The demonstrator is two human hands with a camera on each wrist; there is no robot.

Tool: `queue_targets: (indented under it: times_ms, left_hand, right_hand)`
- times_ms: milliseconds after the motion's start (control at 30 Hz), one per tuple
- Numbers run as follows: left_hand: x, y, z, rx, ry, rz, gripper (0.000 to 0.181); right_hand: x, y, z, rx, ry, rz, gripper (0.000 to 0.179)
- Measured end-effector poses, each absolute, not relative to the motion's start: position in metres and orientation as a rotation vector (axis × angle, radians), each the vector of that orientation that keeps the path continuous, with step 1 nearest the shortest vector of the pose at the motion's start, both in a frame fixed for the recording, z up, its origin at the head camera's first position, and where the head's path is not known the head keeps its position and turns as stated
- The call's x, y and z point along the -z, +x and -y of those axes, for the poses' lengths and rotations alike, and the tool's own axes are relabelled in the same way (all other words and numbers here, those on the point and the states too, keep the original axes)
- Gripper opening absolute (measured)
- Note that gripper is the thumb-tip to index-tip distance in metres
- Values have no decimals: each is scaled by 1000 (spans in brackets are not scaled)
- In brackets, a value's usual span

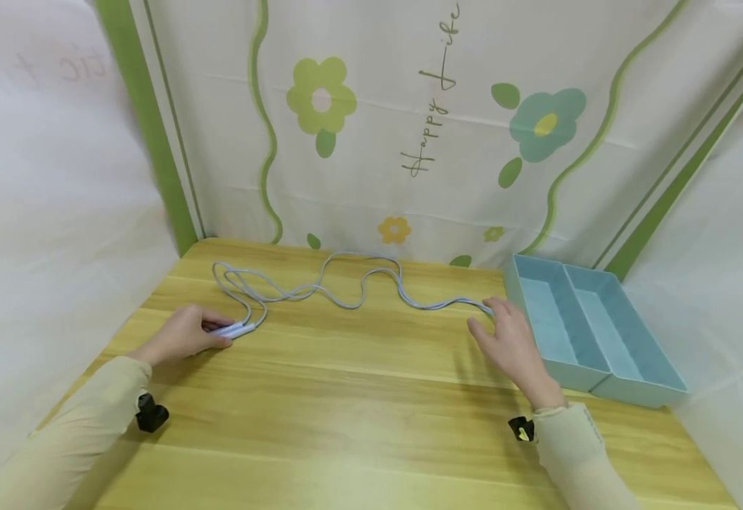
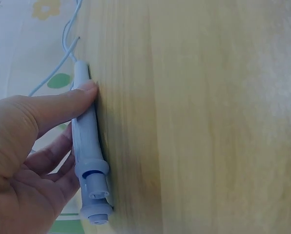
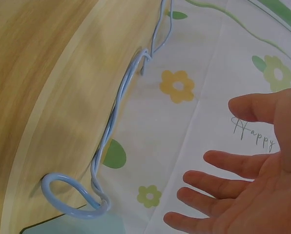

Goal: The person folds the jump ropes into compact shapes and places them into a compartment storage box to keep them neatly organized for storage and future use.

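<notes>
A light blue jump rope lies across the back of the wooden table. My left hand (image 1: 186, 331) grips its two handles (image 1: 234, 330) side by side at the left, thumb on one side and fingers on the other. In the left wrist view the flared handle ends (image 2: 94, 183) point down past the fingers. From the handles the doubled cord (image 1: 435, 305) winds in loose curves to the right. My right hand (image 1: 511, 343) is over the cord's right end, fingers spread and holding nothing. That end's bent loop (image 3: 77, 214) shows below the palm in the right wrist view.
A light blue two-compartment tray (image 1: 607, 375) stands at the right, close beside my right hand. A white curtain (image 1: 371, 163) with flower prints hangs along the table's back edge, and white cloth (image 1: 59, 177) hangs at both sides. The wooden tabletop (image 1: 346, 404) extends in front.
</notes>
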State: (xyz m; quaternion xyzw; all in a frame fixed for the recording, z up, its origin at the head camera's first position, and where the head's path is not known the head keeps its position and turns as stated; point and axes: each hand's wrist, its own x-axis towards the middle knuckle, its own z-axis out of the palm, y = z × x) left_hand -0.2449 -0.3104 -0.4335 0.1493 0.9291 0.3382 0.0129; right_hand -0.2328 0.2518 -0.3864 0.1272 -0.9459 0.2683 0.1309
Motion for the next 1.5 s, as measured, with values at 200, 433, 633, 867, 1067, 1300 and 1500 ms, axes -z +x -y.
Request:
queue_targets:
  times_ms: [200, 433, 633, 867, 1067, 1300, 1500]
  left_hand:
    - [435, -247, 309, -998, 477, -2883, 42]
    - [434, -249, 305, -914, 523, -2935, 39]
    - [433, -251, 302, -887, 541, -2978, 33]
    - [431, -246, 304, -1062, 459, -2904, 31]
    - [421, -243, 303, -1163, 322, -2807, 36]
    - [411, -244, 293, -1209, 254, -2743, 39]
    - [401, -242, 279, -1267, 279, -2702, 45]
  right_hand:
    - [389, -231, -252, -775, 364, 2759, 56]
    - [389, -230, -252, -779, 370, 2744, 56]
    - [391, -229, -254, -777, 364, 2741, 55]
    - [392, -231, -253, -781, 383, 2732, 53]
    - [393, -231, -251, -798, 367, 2750, 54]
    - [396, -229, -247, -812, 366, 2761, 54]
    - [396, -229, -243, -814, 369, 2750, 53]
